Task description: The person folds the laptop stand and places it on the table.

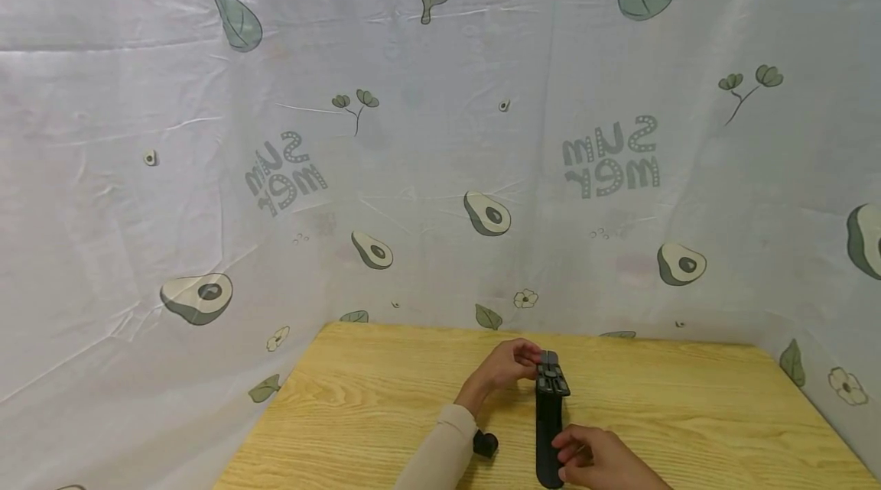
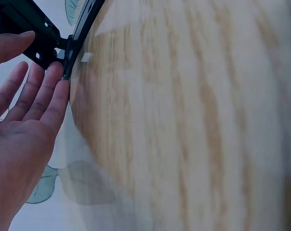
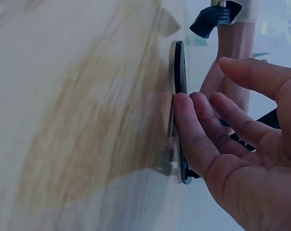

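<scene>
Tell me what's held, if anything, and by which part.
Neither hand visibly grips anything: the left hand touches the far end of the long black hinged device, the right hand the side of its near part.

Soft head-view light, glints on the sheet (image 1: 427, 150), dimmer wrist views (bluish), tabletop (image 2: 184, 125) blurred there

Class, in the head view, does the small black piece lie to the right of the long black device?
No, the small black piece lies left of the long black device, by the sleeve.
</scene>
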Demonstrator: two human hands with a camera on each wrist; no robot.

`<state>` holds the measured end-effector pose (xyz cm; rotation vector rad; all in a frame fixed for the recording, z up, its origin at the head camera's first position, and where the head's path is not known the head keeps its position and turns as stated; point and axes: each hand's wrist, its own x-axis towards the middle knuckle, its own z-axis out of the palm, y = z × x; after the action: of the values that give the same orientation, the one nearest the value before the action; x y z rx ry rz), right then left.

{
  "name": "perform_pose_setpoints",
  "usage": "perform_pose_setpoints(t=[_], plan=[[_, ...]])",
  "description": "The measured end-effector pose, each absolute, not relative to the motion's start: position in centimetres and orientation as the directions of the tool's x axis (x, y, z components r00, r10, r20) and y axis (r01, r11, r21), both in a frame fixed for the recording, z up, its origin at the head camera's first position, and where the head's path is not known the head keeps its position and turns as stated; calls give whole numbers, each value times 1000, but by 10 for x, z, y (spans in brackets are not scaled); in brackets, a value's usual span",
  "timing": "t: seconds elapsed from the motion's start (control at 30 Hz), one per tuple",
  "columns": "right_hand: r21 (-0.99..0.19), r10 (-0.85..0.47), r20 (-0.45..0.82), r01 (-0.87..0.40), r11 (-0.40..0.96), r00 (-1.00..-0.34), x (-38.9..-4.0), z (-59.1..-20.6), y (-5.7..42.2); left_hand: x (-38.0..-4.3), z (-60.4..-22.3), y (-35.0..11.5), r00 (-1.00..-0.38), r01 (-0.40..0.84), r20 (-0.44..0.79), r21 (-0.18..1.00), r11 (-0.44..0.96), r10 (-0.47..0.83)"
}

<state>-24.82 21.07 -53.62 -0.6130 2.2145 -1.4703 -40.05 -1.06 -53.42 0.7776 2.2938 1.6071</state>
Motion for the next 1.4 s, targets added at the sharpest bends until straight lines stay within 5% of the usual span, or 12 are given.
perform_pose_setpoints(t=[0.27,0.37,0.67,1.4], plan=[[-920,-509,-40,-166,354,-860,-262,-543,232,-391,-534,-26,-822,324,157,920,222,548],[-872,-411,10,-209,442,-911,-251,-509,233,-383,-532,-35,-823,358,189,905,230,536],[-787,-143,143,-201,584,-979,-263,-494,234,-358,-524,-55,-801,433,238,864,256,550],[-714,-242,234,-335,614,-942,-302,-525,209,-351,-527,-23,-799,482,248,809,337,548]])
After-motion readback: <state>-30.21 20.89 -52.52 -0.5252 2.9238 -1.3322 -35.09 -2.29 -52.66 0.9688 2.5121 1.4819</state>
